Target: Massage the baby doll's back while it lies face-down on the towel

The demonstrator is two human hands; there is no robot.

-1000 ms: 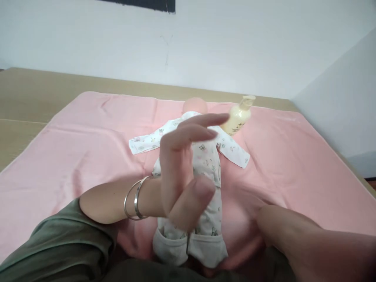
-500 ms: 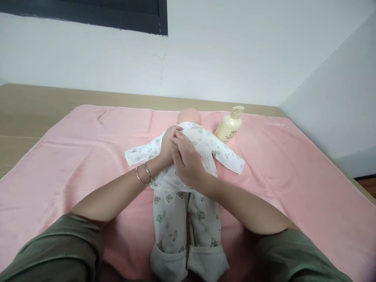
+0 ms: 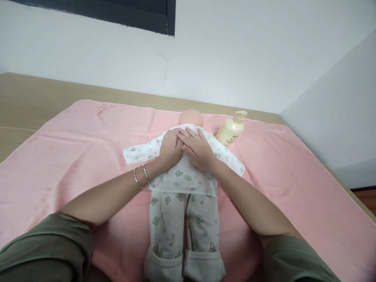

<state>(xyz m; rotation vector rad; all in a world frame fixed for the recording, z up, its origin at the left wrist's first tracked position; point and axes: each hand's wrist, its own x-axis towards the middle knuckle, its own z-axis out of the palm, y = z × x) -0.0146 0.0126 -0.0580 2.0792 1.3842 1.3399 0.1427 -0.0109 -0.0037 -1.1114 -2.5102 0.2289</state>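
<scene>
A baby doll in a white printed top and matching trousers with rolled cuffs lies stretched out, its bare head pointing away from me. No face shows, so it seems to lie on its front. My left hand rests flat on the upper left of the top, with two bangles at the wrist. Beside it, my right hand lies flat on the upper right, fingers stretched out and its fingertips meeting the left hand. Neither hand grips anything. Both hands hide part of the top.
A cream pump bottle leans at a tilt by the doll's right-hand sleeve. Under everything spreads a pink cloth on a wooden surface. A white wall with a dark frame rises behind.
My right hand has slid off my left hand to the right and flattened on the top. The left hand stays on the doll's upper left. The view has shifted slightly.
</scene>
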